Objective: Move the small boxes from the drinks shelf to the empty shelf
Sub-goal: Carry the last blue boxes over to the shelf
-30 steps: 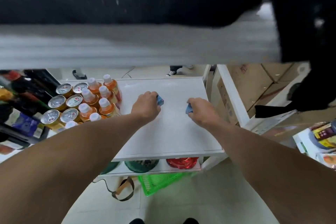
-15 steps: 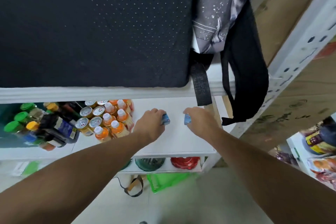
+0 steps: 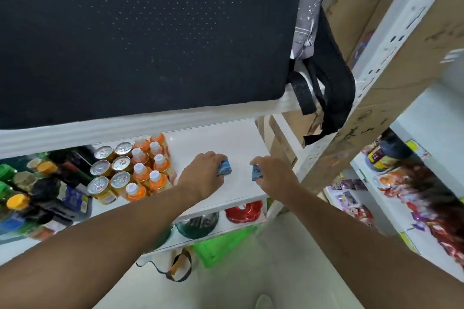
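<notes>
Hands: both reaching in over the white drinks shelf (image 3: pixel 226 143), one small box apiece.
Left grip: left hand (image 3: pixel 203 175) curled shut around a small blue cardboard box (image 3: pixel 224 167); fingers over the top, thumb side hidden, only the right end of the box peeking out.
Right grip: right hand (image 3: pixel 275 174) pinched closed on a second small blue box (image 3: pixel 256 172), held on edge at the fingertips.
Where the boxes are: over the bare right part of the drinks shelf, near its front edge, the two close together but apart; whether either is touching the board I cannot tell.
Neighbours: orange-juice bottles with white caps (image 3: pixel 148 170) and silver-topped cans (image 3: pixel 110 170) packed just left of the left hand.
Overhead: big black perforated pad (image 3: pixel 140 32) on the shelf above, with black bag straps (image 3: pixel 326 83) dangling at the far right.
Step, as I read it: boxes gripped, ready to carry off; the empty shelf is not one I can pick out from here.
Risk one: the left wrist swings out wide and clips the nearest bottles, toppling them into the cans.
Risk two: the right hand's edge-on fingertip pinch looks thin, and a quick lift could let that box twist and drop to the floor.
Risk three: rising straight up brings knuckles against the upper shelf's front lip or snags the hanging straps.
</notes>
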`<action>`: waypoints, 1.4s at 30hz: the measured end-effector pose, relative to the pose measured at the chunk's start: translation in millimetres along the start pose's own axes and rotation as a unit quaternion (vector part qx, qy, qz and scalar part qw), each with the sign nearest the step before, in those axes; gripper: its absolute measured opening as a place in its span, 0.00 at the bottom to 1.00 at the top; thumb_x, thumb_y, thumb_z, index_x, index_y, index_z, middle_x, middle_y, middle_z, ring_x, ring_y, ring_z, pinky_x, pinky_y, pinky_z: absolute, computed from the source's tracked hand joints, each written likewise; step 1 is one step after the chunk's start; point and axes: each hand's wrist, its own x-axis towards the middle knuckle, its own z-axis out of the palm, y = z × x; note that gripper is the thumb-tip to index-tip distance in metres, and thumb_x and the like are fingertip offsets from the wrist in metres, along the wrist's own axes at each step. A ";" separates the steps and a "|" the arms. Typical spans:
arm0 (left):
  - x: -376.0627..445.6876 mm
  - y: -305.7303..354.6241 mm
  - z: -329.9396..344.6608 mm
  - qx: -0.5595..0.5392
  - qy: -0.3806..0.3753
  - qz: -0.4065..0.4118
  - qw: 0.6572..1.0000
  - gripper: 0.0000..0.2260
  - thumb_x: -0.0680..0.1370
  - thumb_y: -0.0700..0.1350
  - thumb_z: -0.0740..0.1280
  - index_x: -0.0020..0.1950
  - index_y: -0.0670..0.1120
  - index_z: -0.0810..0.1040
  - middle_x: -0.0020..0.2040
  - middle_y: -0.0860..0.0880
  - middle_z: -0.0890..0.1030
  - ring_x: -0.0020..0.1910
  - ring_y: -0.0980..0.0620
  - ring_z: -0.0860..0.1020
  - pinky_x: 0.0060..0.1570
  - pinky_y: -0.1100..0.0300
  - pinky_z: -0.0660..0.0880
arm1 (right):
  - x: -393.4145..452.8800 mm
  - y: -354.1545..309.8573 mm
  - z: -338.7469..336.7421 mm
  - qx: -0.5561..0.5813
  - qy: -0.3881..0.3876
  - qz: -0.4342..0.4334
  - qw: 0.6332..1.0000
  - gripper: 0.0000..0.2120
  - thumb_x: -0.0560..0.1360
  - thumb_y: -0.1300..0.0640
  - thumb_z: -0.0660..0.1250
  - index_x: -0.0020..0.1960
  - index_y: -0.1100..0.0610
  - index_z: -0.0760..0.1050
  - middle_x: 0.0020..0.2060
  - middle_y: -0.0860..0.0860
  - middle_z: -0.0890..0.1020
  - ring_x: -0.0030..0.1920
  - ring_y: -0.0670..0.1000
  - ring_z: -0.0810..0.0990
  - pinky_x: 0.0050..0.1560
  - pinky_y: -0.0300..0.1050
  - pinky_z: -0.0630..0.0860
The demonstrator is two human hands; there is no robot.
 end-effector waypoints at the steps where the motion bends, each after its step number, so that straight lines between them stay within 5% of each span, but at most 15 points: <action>1: -1.0 -2.3 -0.6 -0.003 -0.008 0.013 1.000 0.23 0.78 0.46 0.70 0.73 0.53 0.78 0.63 0.50 0.81 0.60 0.45 0.78 0.59 0.45 0.81 | -8.5 -3.0 -0.2 0.001 -0.001 0.014 1.000 0.25 0.76 0.58 0.78 0.70 0.48 0.78 0.59 0.50 0.83 0.59 0.52 0.83 0.63 0.45 0.79; 8: -7.9 30.8 12.6 -0.039 -0.034 0.133 0.990 0.21 0.79 0.46 0.70 0.74 0.52 0.78 0.64 0.51 0.81 0.61 0.47 0.78 0.61 0.50 0.78 | -89.6 -1.1 -16.1 0.006 -0.014 0.158 0.987 0.22 0.78 0.62 0.72 0.70 0.50 0.78 0.62 0.53 0.82 0.62 0.57 0.81 0.65 0.55 0.80; 14: -16.7 105.9 24.5 -0.083 -0.061 0.221 0.970 0.20 0.78 0.48 0.74 0.70 0.53 0.81 0.60 0.53 0.83 0.58 0.50 0.79 0.58 0.52 0.79 | -176.4 31.7 -48.1 -0.004 0.012 0.254 0.967 0.12 0.76 0.60 0.71 0.57 0.49 0.78 0.55 0.53 0.84 0.57 0.59 0.82 0.48 0.49 0.78; 19: -31.8 179.1 35.0 -0.079 -0.087 0.297 0.948 0.20 0.77 0.47 0.76 0.69 0.52 0.82 0.58 0.52 0.83 0.54 0.52 0.79 0.53 0.53 0.79 | -247.0 59.4 -65.5 -0.006 0.023 0.318 0.948 0.18 0.76 0.57 0.72 0.65 0.48 0.78 0.60 0.51 0.83 0.60 0.59 0.81 0.55 0.53 0.81; 29: -76.7 329.3 64.8 0.010 -0.102 0.384 0.918 0.22 0.77 0.48 0.75 0.72 0.55 0.80 0.61 0.52 0.82 0.58 0.50 0.79 0.58 0.50 0.80 | -374.0 134.5 -88.1 0.013 0.069 0.394 0.916 0.16 0.76 0.55 0.73 0.63 0.49 0.80 0.57 0.52 0.83 0.59 0.58 0.82 0.53 0.53 0.82; 34: -100.4 412.5 81.8 0.016 -0.111 0.430 0.896 0.18 0.76 0.48 0.72 0.66 0.56 0.81 0.57 0.52 0.82 0.55 0.49 0.80 0.54 0.49 0.80 | -438.2 184.8 -104.2 0.012 0.098 0.411 0.906 0.18 0.77 0.53 0.72 0.67 0.49 0.79 0.55 0.53 0.83 0.57 0.58 0.81 0.46 0.47 0.72; 42: -122.4 521.4 119.2 0.054 -0.109 0.492 0.862 0.18 0.79 0.49 0.74 0.69 0.52 0.81 0.59 0.49 0.83 0.55 0.47 0.81 0.58 0.47 0.80 | -530.7 254.1 -112.9 0.018 0.114 0.447 0.887 0.19 0.78 0.51 0.72 0.68 0.49 0.78 0.59 0.52 0.82 0.60 0.57 0.81 0.53 0.53 0.81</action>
